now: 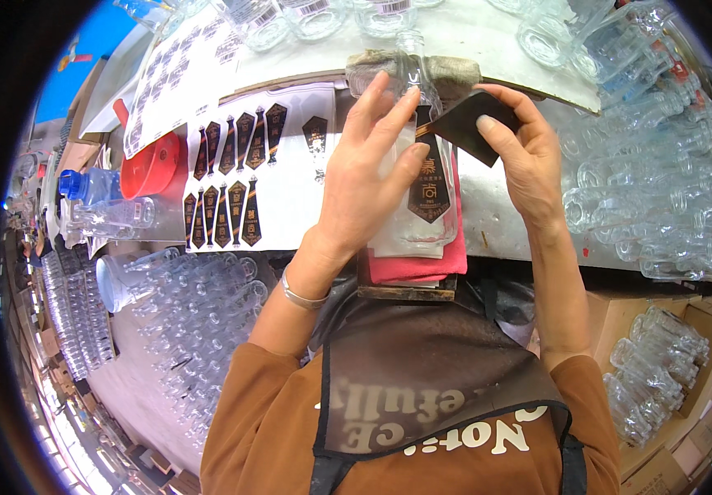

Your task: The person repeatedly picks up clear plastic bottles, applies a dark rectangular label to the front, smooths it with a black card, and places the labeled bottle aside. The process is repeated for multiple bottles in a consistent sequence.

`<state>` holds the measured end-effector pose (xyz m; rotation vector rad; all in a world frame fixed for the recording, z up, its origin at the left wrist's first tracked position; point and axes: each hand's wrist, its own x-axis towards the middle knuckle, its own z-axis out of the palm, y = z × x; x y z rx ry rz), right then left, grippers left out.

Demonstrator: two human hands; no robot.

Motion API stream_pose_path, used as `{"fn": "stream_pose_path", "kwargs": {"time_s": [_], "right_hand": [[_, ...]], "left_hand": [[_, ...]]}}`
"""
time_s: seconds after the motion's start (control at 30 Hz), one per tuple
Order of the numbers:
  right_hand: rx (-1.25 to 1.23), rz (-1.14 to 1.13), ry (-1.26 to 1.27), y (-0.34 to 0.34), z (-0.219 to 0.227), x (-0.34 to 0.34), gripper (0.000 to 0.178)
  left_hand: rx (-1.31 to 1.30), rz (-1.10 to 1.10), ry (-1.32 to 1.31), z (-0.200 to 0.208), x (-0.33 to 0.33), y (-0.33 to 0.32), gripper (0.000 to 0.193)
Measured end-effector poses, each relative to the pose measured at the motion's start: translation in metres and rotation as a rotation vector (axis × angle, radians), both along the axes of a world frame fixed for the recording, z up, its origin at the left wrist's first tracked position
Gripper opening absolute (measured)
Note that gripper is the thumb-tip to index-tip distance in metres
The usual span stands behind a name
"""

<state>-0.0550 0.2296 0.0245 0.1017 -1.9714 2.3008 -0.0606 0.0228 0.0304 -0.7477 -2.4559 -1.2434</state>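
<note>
A clear glass bottle [405, 233] lies in front of me, its neck pointing away and resting on a rolled grey-brown cloth [455, 68]. On the bottle's face is a black necktie-shaped label [430, 186] with gold print. My left hand [364, 177] lies over the bottle's left side, fingers stretched out and touching it near the shoulder. Between thumb and fingers, my right hand [529, 153] grips a thin black flat square piece [465, 128], one corner close to the label's narrow upper part. Beneath the bottle is a pink cloth [418, 268] on a small wooden stand [405, 292].
Left of the bottle is a white sheet of tie-shaped labels [277, 219]. A red container [154, 165] and a blue-capped bottle [92, 186] stand farther left. Glass bottles crowd the right [648, 177] and lower left [199, 322]. A cardboard box [698, 313] holds more bottles.
</note>
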Motion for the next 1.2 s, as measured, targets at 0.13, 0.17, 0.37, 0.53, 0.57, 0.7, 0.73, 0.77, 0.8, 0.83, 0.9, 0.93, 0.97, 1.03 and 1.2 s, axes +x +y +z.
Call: {"fn": "stream_pose_path", "kwargs": {"time_s": [0.13, 0.17, 0.37, 0.53, 0.57, 0.7, 0.73, 0.77, 0.8, 0.83, 0.9, 0.93, 0.97, 1.03, 1.2], "right_hand": [[0.437, -0.032, 0.195, 0.001, 0.018, -0.025, 0.032], [0.508, -0.08, 0.28, 0.001, 0.022, -0.035, 0.031], [0.721, 0.031, 0.337, -0.001, 0.05, -0.045, 0.027], [0.717, 0.171, 0.285, -0.008, 0.067, -0.044, 0.027], [0.765, 0.106, 0.354, -0.011, 0.065, -0.043, 0.026], [0.864, -0.06, 0.639, -0.015, 0.06, -0.03, 0.025], [0.915, 0.01, 0.748, -0.014, 0.055, -0.019, 0.027], [0.932, 0.111, 0.763, -0.014, 0.053, -0.002, 0.029], [0.938, 0.223, 0.781, -0.017, 0.048, 0.017, 0.031], [0.872, 0.3, 0.731, -0.021, 0.044, 0.037, 0.032], [0.828, 0.476, 0.547, -0.028, 0.052, 0.066, 0.028], [0.835, 0.399, 0.56, -0.029, 0.053, 0.055, 0.027], [0.846, 0.308, 0.572, -0.027, 0.049, 0.034, 0.026], [0.843, 0.105, 0.425, -0.015, 0.056, -0.01, 0.023], [0.762, 0.18, 0.729, -0.017, 0.042, 0.013, 0.025]], "left_hand": [[0.107, 0.013, -0.046, -0.007, 0.0, 0.001, 0.067], [0.097, 0.014, -0.045, -0.008, 0.0, 0.001, 0.069], [0.1, 0.024, -0.059, -0.008, 0.001, 0.001, 0.072], [0.126, 0.018, -0.054, -0.008, 0.002, 0.0, 0.078], [0.144, 0.016, -0.082, -0.01, 0.004, -0.001, 0.085], [0.206, -0.052, -0.199, -0.008, 0.023, -0.007, 0.112], [0.22, -0.085, -0.231, -0.007, 0.032, -0.01, 0.12], [0.14, -0.145, -0.174, -0.013, 0.04, -0.018, 0.132], [0.11, -0.154, -0.17, -0.02, 0.049, -0.022, 0.132], [0.068, -0.126, -0.185, -0.022, 0.055, -0.025, 0.131], [0.048, -0.096, -0.216, -0.023, 0.062, -0.027, 0.128], [0.075, -0.085, -0.23, -0.024, 0.064, -0.026, 0.127], [0.1, -0.088, -0.239, -0.025, 0.065, -0.025, 0.125], [0.104, -0.124, -0.216, -0.019, 0.065, -0.024, 0.12], [0.21, -0.153, -0.314, -0.025, 0.062, -0.026, 0.119]]}}
